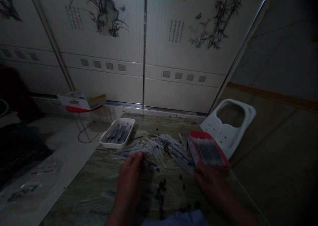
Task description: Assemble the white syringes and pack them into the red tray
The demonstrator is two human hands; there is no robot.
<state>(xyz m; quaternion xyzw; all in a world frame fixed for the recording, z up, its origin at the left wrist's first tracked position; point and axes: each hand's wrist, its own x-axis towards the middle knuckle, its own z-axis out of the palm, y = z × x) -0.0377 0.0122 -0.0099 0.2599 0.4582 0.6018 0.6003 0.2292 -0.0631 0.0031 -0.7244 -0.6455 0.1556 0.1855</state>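
My left hand is closed in a pinch above the table, and a thin pen with a dark end runs out from its fingertips to the right. My right hand has its fingers curled beside the near corner of a red basket; whatever is in them is hidden. Between and beyond the hands spreads a loose pile of clear pens, some with dark ends. Small black pen caps lie scattered nearer to me. The scene is dim, so fine detail is lost.
A white tray of pens stands at the table's back left. More clear tubes lie at the near left. Behind the basket is a white plastic chair. A red stool bears an open box. Sliding doors close off the back.
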